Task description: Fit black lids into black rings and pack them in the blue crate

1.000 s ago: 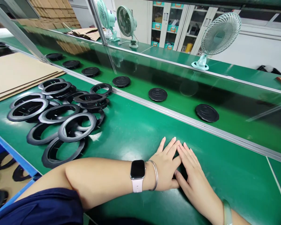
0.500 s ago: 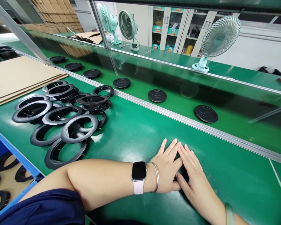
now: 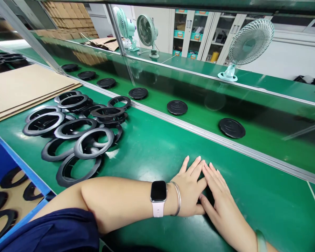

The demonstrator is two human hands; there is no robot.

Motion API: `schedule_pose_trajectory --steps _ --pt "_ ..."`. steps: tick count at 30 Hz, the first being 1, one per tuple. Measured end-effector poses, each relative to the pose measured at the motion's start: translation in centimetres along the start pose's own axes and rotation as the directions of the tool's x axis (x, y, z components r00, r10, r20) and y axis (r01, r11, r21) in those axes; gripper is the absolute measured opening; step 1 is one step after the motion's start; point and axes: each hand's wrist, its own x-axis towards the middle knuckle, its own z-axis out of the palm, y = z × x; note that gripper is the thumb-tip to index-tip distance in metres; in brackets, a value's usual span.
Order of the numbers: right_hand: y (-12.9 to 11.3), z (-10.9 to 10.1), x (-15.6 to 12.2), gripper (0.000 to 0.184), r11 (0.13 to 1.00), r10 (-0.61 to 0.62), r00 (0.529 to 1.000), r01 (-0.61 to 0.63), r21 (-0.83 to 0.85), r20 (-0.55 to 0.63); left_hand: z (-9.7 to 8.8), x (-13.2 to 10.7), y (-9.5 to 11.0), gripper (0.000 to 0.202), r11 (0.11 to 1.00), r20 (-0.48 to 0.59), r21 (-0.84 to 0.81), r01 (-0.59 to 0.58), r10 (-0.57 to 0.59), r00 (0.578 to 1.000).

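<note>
My left hand [image 3: 190, 189] lies flat on the green tabletop [image 3: 152, 147], fingers spread and palm down. It wears a watch [image 3: 158, 191] with a pink strap and thin bangles at the wrist. Against its fingertips rests my right hand [image 3: 219, 196], also palm down with its fingers stretched out. Neither hand holds anything that I can see; between the thumbs and forefingers only a dark shadowed gap shows. Left of my hands lies a loose pile of black plastic rings [image 3: 94, 142], some stacked and tilted on one another.
Several black discs [image 3: 232, 127] sit in a row on the green belt [image 3: 202, 122] behind a metal rail [image 3: 189, 127]. Cardboard sheets [image 3: 28, 87] lie at the left. Below them, a blue-edged box [image 3: 23, 162] holds more rings. A fan [image 3: 250, 42] stands beyond the belt.
The whole view has shifted slightly, so the pile and the box sit a little farther right in the picture. My hands keep the same pose on the table.
</note>
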Motion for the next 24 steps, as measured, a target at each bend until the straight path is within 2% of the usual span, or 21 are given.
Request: schedule_pose_trajectory --steps 5,10,13,16,17,18,19,20,21,22,23,24 --pt "0.0 0.0 -0.1 0.073 1.0 -0.012 1.0 0.013 0.005 -0.014 0.0 0.0 -0.1 0.084 1.0 -0.035 -0.017 -0.015 0.014 0.999" --pt "0.4 0.2 0.0 0.075 1.0 -0.001 1.0 0.001 0.014 -0.001 0.3 -0.1 -0.3 0.085 1.0 -0.011 -0.014 -0.01 0.01 1.0" --pt "1.3 0.1 0.5 0.073 0.999 -0.03 0.999 0.029 0.039 0.029 -0.4 0.0 -0.6 0.082 0.999 -0.002 -0.005 -0.042 0.042 0.999" --pt "2.3 -0.1 1.3 0.062 0.997 -0.047 0.995 0.041 0.066 0.086 -3.4 0.4 -1.8 0.065 1.0 0.083 0.008 0.001 -0.002 0.997" --pt "2.6 -0.2 1.5 0.058 0.997 -0.041 0.994 0.034 0.068 0.103 -5.0 0.4 -2.5 0.058 0.999 0.067 0.017 0.048 -0.049 0.997" --pt "2.7 -0.3 1.7 0.053 0.997 -0.031 0.993 0.023 0.069 0.116 -6.7 0.3 -3.5 0.052 0.993 0.005 0.035 0.113 -0.113 0.994" --pt "2.8 -0.3 1.7 0.05 0.998 -0.022 0.992 0.013 0.069 0.125 -8.5 -0.1 -4.6 0.05 0.978 -0.114 0.067 0.196 -0.188 0.976" --pt "2.8 -0.3 1.8 0.048 0.998 -0.012 0.991 0.003 0.071 0.133 -10.2 -0.6 -6.0 0.05 0.949 -0.265 0.106 0.297 -0.261 0.928" --pt "2.8 -0.3 1.8 0.047 0.997 -0.004 0.99 -0.006 0.075 0.139 -11.8 -1.3 -7.5 0.05 0.896 -0.424 0.159 0.415 -0.317 0.848" --pt "2.7 -0.3 1.8 0.047 0.997 0.006 0.99 -0.018 0.081 0.142 -13.2 -2.3 -9.2 0.048 0.816 -0.565 0.196 0.544 -0.36 0.743" --pt "2.6 -0.3 1.7 0.047 0.996 0.014 0.989 -0.027 0.089 0.146 -14.2 -3.4 -10.8 0.047 0.732 -0.649 0.22 0.645 -0.384 0.657" --pt "2.5 -0.3 1.7 0.048 0.995 0.022 0.988 -0.037 0.098 0.15 -14.9 -4.5 -12.4 0.048 0.645 -0.736 0.207 0.736 -0.393 0.551"
